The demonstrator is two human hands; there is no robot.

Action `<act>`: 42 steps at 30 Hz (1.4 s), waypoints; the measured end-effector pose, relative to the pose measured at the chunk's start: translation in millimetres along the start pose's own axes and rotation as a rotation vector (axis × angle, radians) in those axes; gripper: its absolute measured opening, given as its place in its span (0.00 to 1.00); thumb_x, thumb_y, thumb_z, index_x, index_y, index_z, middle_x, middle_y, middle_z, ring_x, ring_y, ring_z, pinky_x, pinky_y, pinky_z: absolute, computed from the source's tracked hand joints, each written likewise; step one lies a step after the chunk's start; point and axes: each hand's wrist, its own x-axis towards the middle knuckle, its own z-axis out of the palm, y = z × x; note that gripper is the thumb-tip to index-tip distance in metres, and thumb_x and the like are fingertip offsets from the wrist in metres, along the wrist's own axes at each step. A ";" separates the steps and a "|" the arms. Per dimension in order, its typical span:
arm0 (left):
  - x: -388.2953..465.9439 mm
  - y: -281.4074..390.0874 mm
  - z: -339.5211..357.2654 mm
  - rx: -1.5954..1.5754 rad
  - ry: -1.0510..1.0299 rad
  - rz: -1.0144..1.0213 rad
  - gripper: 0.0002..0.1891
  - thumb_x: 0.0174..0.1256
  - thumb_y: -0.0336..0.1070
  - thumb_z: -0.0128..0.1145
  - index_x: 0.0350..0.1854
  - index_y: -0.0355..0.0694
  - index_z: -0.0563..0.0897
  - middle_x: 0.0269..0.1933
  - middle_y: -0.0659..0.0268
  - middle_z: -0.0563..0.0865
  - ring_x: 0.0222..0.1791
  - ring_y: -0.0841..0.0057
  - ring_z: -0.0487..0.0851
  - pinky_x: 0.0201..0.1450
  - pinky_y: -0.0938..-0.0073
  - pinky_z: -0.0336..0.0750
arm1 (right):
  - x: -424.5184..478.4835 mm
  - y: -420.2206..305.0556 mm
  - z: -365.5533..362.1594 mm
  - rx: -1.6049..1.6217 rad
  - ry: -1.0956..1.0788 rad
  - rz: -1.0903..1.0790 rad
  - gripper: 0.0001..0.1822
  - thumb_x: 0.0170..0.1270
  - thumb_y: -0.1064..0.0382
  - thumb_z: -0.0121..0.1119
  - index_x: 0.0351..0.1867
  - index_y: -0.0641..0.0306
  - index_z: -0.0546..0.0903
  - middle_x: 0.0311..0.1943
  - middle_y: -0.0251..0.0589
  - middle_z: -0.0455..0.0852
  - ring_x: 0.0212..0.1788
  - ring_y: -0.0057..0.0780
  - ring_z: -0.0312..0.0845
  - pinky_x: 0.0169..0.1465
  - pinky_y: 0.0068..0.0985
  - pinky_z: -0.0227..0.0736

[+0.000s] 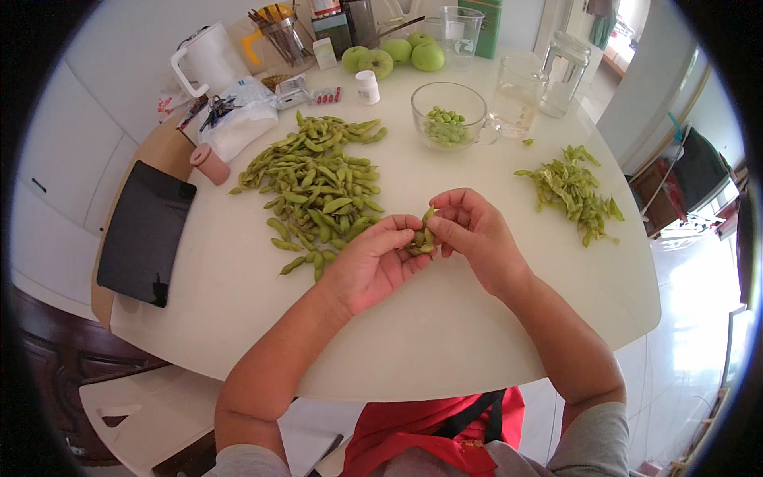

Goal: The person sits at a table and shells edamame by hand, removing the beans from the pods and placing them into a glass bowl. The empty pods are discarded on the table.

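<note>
Between my two hands are a few green soybean pods [424,237], held above the pale table [441,334]. My left hand [384,253] cups pods in its fingers, with its palm turned up. The thumb and forefinger of my right hand [471,232] pinch one upright pod. A large heap of whole pods [322,173] lies to the left, partly behind my left hand. Beyond my hands stands a clear glass cup [450,98] with a handle, holding shelled green beans [444,126]. A smaller pile of flattened, opened pods [572,191] is at the right.
A glass of cloudy liquid [515,107] and a lidded glass jar [563,77] stand near the cup. Several green apples [375,62] and a white pill bottle [367,88] sit farther back. At left are a black tablet [146,232], a pink cylinder [210,164] and a white kettle [211,56].
</note>
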 end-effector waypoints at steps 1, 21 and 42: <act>1.4 -0.7 -1.6 -0.007 -0.010 -0.002 0.06 0.65 0.31 0.45 0.41 0.38 0.73 0.40 0.63 0.78 0.41 0.74 0.77 0.43 0.78 0.74 | 0.0 0.6 0.7 -0.018 0.002 -0.021 0.15 0.57 0.65 0.56 0.44 0.67 0.69 0.31 0.35 0.77 0.29 0.16 0.72 0.31 0.16 0.68; 1.6 -10.0 0.4 0.151 0.127 0.151 0.05 0.62 0.30 0.50 0.39 0.40 0.73 0.37 0.68 0.78 0.37 0.81 0.76 0.42 0.79 0.73 | -1.6 2.3 -1.2 -0.037 0.014 0.015 0.19 0.56 0.68 0.56 0.48 0.70 0.66 0.31 0.39 0.77 0.29 0.19 0.73 0.33 0.17 0.71; -7.1 5.0 12.5 0.002 0.236 -0.006 0.05 0.63 0.36 0.48 0.37 0.43 0.73 0.23 0.74 0.68 0.14 0.90 0.59 0.11 0.91 0.51 | -5.5 -3.0 -3.3 0.057 -0.002 -0.113 0.07 0.61 0.69 0.50 0.39 0.70 0.73 0.30 0.34 0.76 0.30 0.17 0.71 0.35 0.17 0.70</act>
